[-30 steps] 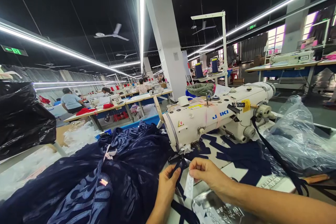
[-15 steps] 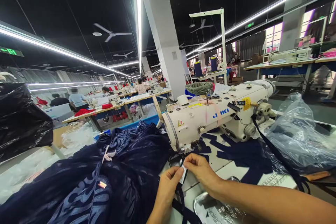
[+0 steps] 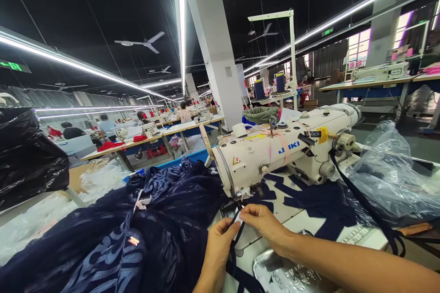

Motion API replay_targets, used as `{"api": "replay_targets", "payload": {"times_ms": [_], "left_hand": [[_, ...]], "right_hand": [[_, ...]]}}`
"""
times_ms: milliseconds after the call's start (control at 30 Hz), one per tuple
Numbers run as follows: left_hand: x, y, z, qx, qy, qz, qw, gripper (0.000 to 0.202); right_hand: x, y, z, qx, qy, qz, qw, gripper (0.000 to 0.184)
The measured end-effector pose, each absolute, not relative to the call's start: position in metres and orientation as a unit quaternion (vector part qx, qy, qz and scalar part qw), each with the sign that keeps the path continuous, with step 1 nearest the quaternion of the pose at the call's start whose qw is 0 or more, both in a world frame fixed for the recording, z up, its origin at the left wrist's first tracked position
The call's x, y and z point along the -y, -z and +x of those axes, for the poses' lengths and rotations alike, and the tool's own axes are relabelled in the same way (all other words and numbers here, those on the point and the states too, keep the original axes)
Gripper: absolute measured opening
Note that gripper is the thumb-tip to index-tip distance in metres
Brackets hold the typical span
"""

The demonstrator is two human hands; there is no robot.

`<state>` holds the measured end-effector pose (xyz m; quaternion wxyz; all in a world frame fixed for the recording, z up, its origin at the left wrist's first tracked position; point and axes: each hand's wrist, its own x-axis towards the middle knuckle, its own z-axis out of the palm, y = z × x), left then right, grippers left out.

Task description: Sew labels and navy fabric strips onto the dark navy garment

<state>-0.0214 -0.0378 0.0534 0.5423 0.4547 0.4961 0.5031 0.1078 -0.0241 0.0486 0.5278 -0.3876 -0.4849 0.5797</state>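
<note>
My left hand [image 3: 220, 242] and my right hand [image 3: 263, 222] meet under the head of a cream sewing machine [image 3: 252, 158]. Both pinch a small white label [image 3: 238, 216], mostly covered by the fingertips. It lies against a narrow navy strap [image 3: 233, 256], which runs down between my hands over the machine bed. The needle area is partly hidden in shadow just beyond my fingers. Left of my hands spreads a large heap of navy printed fabric [image 3: 165, 224]. Several cut navy fabric pieces [image 3: 319, 206] lie on the bed to the right.
A metal tray [image 3: 275, 265] with small white labels sits below my right forearm. Clear plastic bags [image 3: 388, 174] crowd the right side, and a black plastic bag [image 3: 30, 155] hangs at left. Navy thread cones [image 3: 280, 83] stand behind the machine. Other people work at far tables.
My hands have barely moved, still pinching the label. Less of the label shows now, and the strap beside it has shifted slightly. People in the background have moved a little.
</note>
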Motion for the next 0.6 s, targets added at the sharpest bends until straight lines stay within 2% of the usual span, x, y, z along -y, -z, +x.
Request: {"api": "replay_targets", "payload": {"times_ms": [333,433,533,600], "left_hand": [[0.031,-0.05,-0.023,-0.511,-0.485,0.461,0.54,0.046],[0.032,-0.052,-0.022,-0.505,-0.48,0.486,0.528,0.042],[0.034,-0.051,-0.025,-0.511,-0.465,0.514,0.508,0.043],[0.033,-0.049,-0.03,-0.517,-0.456,0.539,0.483,0.047]], "right_hand": [[0.024,-0.048,0.105,0.476,-0.568,-0.396,0.542,0.017],[0.025,-0.047,0.106,0.482,-0.566,-0.399,0.537,0.014],[0.02,-0.045,0.118,0.54,-0.553,-0.405,0.488,0.008],[0.008,-0.046,0.137,0.639,-0.468,-0.441,0.422,0.008]]}}
